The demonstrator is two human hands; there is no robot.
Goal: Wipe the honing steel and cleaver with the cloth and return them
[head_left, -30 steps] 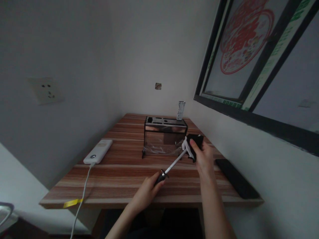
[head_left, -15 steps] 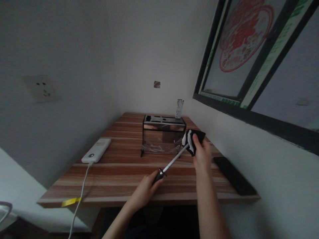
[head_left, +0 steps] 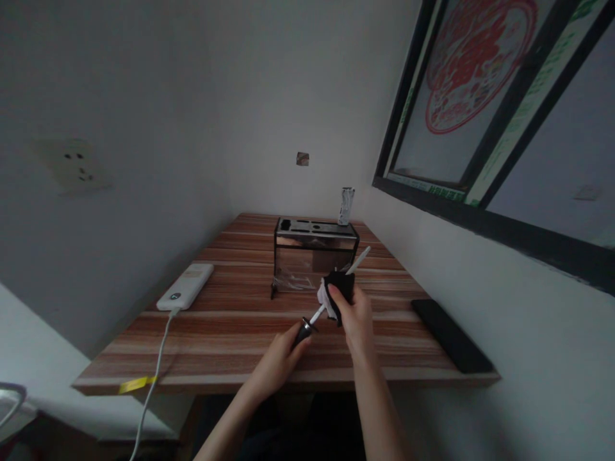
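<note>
My left hand [head_left: 275,360] is closed around the black handle of a honing steel [head_left: 359,260], whose pale rod slants up and away to the right. A black-and-white cloth [head_left: 342,282] is wrapped around the rod at about its middle, pinched there by my right hand [head_left: 358,319]. Bare rod shows on both sides of the cloth, and the tip sticks out beyond it. Behind the tip stands a knife block [head_left: 317,228] with a slotted top and clear front; the rod and cloth partly cover its right side.
On the wood-grain table [head_left: 230,349], a white power bank [head_left: 186,287] with a cable [head_left: 161,358] lies at left. A black phone-like slab [head_left: 451,336] lies near the right edge. A small silvery packet [head_left: 346,206] stands behind the block. Walls border the back and sides.
My right hand and the cloth have slid down the rod toward the handle, so the rod's tip now shows past the cloth. My left hand has barely moved.
</note>
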